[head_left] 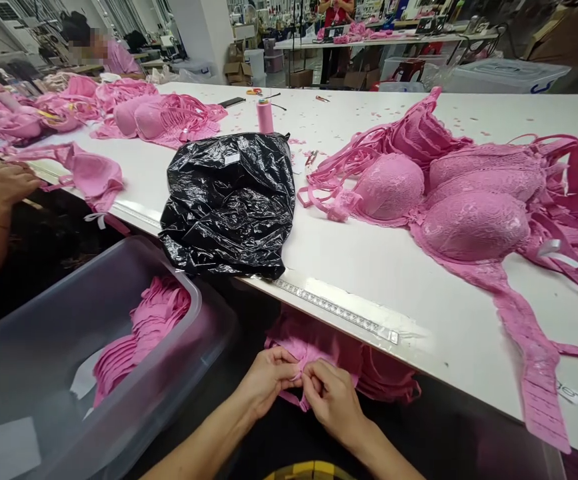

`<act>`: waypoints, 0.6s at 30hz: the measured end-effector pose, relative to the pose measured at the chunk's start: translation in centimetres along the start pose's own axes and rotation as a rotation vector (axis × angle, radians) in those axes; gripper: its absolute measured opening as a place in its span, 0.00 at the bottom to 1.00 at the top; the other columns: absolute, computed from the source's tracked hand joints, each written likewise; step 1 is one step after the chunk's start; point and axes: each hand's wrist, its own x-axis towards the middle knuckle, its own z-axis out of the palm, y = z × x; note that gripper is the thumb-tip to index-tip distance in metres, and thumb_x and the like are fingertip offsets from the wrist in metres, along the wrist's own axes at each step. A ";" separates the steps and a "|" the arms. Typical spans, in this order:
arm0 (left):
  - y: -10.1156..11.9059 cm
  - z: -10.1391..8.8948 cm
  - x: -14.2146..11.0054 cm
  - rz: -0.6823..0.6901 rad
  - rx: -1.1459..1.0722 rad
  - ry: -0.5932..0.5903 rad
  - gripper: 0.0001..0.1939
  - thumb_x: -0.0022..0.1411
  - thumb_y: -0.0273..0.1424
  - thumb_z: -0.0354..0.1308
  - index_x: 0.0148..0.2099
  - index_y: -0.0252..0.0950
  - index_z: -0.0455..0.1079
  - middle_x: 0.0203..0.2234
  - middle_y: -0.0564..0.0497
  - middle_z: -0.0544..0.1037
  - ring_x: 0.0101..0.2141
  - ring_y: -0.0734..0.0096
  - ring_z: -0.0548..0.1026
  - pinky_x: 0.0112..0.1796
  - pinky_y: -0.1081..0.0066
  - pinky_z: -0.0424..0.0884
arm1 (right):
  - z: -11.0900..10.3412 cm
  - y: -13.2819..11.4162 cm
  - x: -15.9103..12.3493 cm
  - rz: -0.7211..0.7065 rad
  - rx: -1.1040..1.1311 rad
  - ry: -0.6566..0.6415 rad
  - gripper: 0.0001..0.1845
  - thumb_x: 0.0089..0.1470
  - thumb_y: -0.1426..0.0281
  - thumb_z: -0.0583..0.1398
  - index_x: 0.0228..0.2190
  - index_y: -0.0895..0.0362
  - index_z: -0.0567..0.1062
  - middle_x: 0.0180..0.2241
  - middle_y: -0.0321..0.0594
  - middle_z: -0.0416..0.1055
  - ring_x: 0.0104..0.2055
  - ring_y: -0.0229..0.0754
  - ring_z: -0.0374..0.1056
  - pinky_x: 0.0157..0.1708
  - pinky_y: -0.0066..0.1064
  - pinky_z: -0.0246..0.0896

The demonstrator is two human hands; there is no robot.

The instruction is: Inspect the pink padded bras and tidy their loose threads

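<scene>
Below the table's front edge, my left hand (271,377) pinches the pink fabric of a bra (313,343). Close beside it, my right hand (333,399) has its fingertips closed on the same piece, the two thumbs almost meeting. Part of the bra lies in shadow under the table, so its full shape is hidden. More pink bras (386,377) hang or lie stacked just behind my right hand. On the tabletop to the right rests a pile of pink lace bras (476,223), cups upward, with straps trailing over the edge.
A black plastic bag (229,200) lies at the table's edge, near a taped-down measuring tape (336,309). At left stands a grey bin (141,257) holding stacked pink pieces (139,333). A co-worker's hand (1,180) touches a bra (93,177). Behind the bag stands a pink thread spool (265,117).
</scene>
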 end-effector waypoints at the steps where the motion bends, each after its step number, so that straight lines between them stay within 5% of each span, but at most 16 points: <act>1: -0.3 0.2 0.2 0.045 0.022 0.022 0.15 0.34 0.25 0.70 0.24 0.31 0.67 0.16 0.54 0.73 0.19 0.76 0.71 0.26 0.74 0.69 | 0.1 0.0 0.0 -0.007 -0.007 0.005 0.12 0.53 0.76 0.51 0.20 0.56 0.63 0.17 0.30 0.56 0.19 0.32 0.53 0.20 0.25 0.45; 4: -1.3 0.7 1.4 0.155 0.067 0.081 0.14 0.36 0.24 0.68 0.25 0.32 0.66 0.14 0.56 0.71 0.16 0.80 0.68 0.21 0.78 0.64 | 0.4 0.5 -0.2 -0.016 -0.041 0.018 0.11 0.53 0.77 0.50 0.20 0.56 0.63 0.18 0.31 0.57 0.19 0.33 0.54 0.20 0.25 0.46; 12: -2.8 0.6 2.9 -0.025 0.017 -0.014 0.16 0.35 0.27 0.70 0.21 0.31 0.63 0.13 0.54 0.71 0.14 0.82 0.65 0.17 0.79 0.59 | -0.3 1.2 -0.9 0.008 -0.049 0.007 0.11 0.53 0.76 0.51 0.20 0.56 0.64 0.17 0.31 0.58 0.19 0.33 0.55 0.20 0.25 0.47; 18: -1.3 0.8 1.0 -0.066 -0.083 -0.124 0.16 0.35 0.28 0.72 0.26 0.29 0.68 0.17 0.52 0.73 0.18 0.81 0.69 0.22 0.80 0.64 | -0.9 0.6 -0.9 0.058 0.008 0.016 0.12 0.54 0.75 0.52 0.20 0.56 0.63 0.17 0.31 0.57 0.19 0.33 0.54 0.21 0.25 0.48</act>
